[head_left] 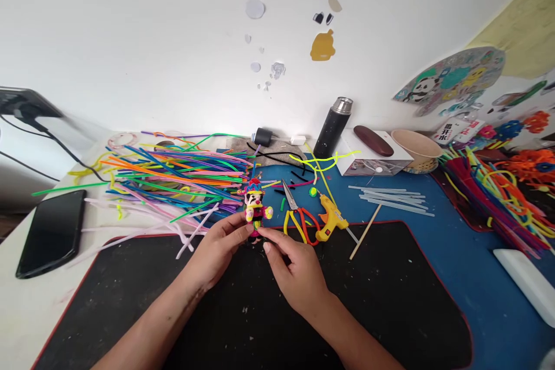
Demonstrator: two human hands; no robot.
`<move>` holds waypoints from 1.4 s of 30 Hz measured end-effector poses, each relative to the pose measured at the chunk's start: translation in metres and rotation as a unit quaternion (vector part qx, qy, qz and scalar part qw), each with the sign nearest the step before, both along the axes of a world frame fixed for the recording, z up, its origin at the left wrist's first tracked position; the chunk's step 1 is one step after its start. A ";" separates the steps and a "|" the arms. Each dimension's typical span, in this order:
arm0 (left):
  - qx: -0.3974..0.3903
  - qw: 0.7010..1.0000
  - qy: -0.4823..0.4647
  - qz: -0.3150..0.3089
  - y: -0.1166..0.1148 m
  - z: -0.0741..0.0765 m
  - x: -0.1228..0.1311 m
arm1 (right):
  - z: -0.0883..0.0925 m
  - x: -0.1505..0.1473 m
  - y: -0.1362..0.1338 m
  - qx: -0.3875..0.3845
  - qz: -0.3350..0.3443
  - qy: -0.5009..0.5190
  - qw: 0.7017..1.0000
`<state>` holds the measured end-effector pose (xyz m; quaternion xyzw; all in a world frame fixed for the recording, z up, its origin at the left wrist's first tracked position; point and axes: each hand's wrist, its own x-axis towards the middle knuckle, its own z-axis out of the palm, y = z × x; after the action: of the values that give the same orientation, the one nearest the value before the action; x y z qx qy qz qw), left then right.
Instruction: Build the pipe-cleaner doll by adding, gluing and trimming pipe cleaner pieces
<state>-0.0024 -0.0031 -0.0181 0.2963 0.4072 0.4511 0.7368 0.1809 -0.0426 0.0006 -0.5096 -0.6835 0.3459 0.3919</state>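
Observation:
A small colourful figurine [255, 208], seemingly made of fuzzy pipe cleaners, stands upright near the middle. It has a pink, blue and black head and pale yellow round hands. My left hand [223, 243] pinches its lower body from the left, thumb in front. On the other side, my right hand [297, 269] touches the figurine's lower right with the index fingertip. The right thumb is apart from the index finger, just below. My fingers partly cover the figurine's legs. Behind the right hand lie scissors [299, 217] with red and yellow handles and a yellow glue gun [332, 219].
Many pipe cleaners [173, 176] spread at the back left, beside a black phone [52, 234]. A black mat [381, 295] lies under my hands. Glue sticks [394, 199], a wooden stick [365, 233], a dark flask [332, 127], a white box [373, 153] and a basket [418, 147] are right.

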 end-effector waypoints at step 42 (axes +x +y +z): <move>-0.009 0.995 -0.097 0.017 0.003 0.007 -0.002 | 0.005 0.003 -0.002 -0.024 -0.052 0.088 0.994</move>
<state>-0.0046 0.0001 -0.0110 0.2369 0.3428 0.4868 0.7677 0.1841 -0.0442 0.0056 -0.5215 -0.6103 0.3846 0.4558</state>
